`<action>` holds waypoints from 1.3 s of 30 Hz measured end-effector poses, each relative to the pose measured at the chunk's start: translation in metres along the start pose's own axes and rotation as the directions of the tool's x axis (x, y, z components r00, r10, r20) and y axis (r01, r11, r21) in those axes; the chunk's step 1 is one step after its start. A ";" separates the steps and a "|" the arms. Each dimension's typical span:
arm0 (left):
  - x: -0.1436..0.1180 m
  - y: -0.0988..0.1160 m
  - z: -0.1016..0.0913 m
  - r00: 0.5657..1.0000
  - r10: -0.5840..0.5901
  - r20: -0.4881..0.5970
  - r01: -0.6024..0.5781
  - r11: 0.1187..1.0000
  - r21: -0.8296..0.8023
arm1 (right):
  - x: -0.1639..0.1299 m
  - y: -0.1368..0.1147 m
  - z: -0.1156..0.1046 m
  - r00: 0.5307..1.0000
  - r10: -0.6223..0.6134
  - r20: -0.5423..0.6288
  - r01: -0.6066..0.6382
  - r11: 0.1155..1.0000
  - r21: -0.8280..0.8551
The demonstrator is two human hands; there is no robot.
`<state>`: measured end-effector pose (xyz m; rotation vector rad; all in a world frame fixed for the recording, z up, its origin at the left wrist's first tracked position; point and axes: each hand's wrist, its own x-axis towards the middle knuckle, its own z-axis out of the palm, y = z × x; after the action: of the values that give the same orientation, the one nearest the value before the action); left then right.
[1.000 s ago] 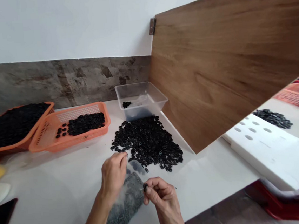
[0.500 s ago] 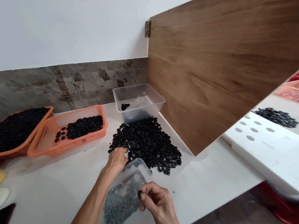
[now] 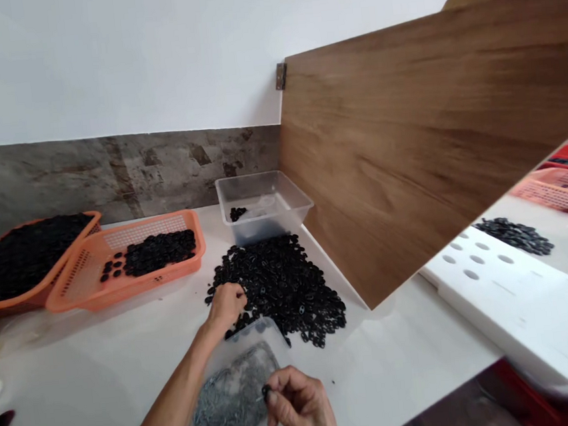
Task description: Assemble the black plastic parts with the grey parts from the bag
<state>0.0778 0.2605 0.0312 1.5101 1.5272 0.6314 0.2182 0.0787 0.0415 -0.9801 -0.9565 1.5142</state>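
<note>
Right down at the worktop's (image 3: 388, 353) near edge, here's the right hand (image 3: 302, 405), thumb and forefinger closed in a tight pinch on one small black piece (image 3: 266, 393), a thin metal pin jutting from it toward the left; that fingertip grip looks chosen to leave the pin's end free. Just beyond, partly behind the hand, sits the clear tub (image 3: 263, 332) of metal pins (image 3: 223, 413), set close in, I'd judge, so both hands can dip into it. Over its far rim stretches the left hand (image 3: 227, 304), fingers curled in at the left edge of the black pile (image 3: 291, 286); whether they've got anything, I can't tell. The pile is heaped loose, likely so single pieces come away easily. Behind it, toward the worktop's back edge, stands a clear box (image 3: 265, 228) with a few black bits, and off at the back-left corner, two orange baskets (image 3: 125, 286) hold more black parts, presumably kept aside to leave the front edge for the hands.
</note>
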 end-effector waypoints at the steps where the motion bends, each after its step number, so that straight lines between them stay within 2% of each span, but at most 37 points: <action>1: -0.004 0.004 -0.003 1.000 -0.011 -0.015 0.009 0.996 -0.092 | 0.002 0.000 -0.001 1.000 -0.016 0.002 0.016 1.000 0.006; 4: -0.026 0.018 -0.014 0.999 -0.019 -0.047 0.001 0.933 -0.360 | 0.010 -0.005 -0.005 0.996 -0.085 -0.037 0.085 0.996 0.019; 7: -0.059 0.030 -0.021 0.999 0.000 -0.054 -0.028 0.849 -0.527 | 0.018 -0.017 -0.007 0.988 -0.127 -0.088 0.128 0.992 0.005; 11: -0.108 0.035 -0.020 1.000 0.007 -0.015 -0.014 0.816 -0.579 | 0.025 -0.034 -0.001 0.974 -0.202 -0.102 0.205 0.979 0.019; 14: -0.137 0.032 -0.018 0.999 -0.030 0.024 0.038 0.825 -0.564 | 0.026 -0.038 0.009 0.981 -0.193 -0.030 0.195 0.979 0.062; 17: -0.155 0.026 -0.016 0.999 -0.025 0.026 0.035 0.788 -0.614 | 0.022 -0.036 0.019 0.987 -0.139 0.078 0.131 0.986 0.106; 21: -0.169 0.017 -0.012 0.998 -0.046 -0.045 0.004 0.735 -0.679 | 0.013 -0.029 0.028 0.985 -0.151 0.088 0.129 0.968 0.217; 24: -0.177 0.013 -0.007 0.983 -0.034 -0.183 -0.098 0.742 -0.663 | 0.009 -0.024 0.032 0.987 -0.145 0.076 0.121 0.959 0.257; 26: -0.181 0.010 -0.007 0.963 0.027 -0.269 -0.187 0.785 -0.591 | 0.008 -0.023 0.033 0.991 -0.120 0.065 0.100 0.961 0.256; 28: -0.182 0.007 -0.009 0.948 0.137 -0.287 -0.266 0.836 -0.480 | 0.007 -0.021 0.034 0.994 -0.097 0.055 0.080 0.965 0.251; 30: -0.184 0.004 -0.011 0.931 0.198 -0.307 -0.316 0.859 -0.403 | 0.007 -0.019 0.035 0.995 -0.082 0.052 0.066 0.965 0.254; 33: -0.186 0.000 -0.011 0.901 0.154 -0.405 -0.330 0.850 -0.410 | 0.006 -0.015 0.038 0.997 -0.059 0.045 0.045 0.963 0.266; 35: -0.187 -0.004 -0.010 0.900 0.158 -0.406 -0.332 0.852 -0.406 | 0.006 -0.014 0.040 0.998 -0.044 0.038 0.032 0.964 0.265; 39: -0.187 -0.013 -0.010 0.909 0.248 -0.336 -0.351 0.889 -0.294 | 0.007 -0.010 0.044 0.999 -0.033 0.029 0.025 0.968 0.251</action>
<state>0.0404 0.0803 0.0680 1.4308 1.3020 1.2893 0.1796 0.0834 0.0658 -0.7589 -0.7760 1.5862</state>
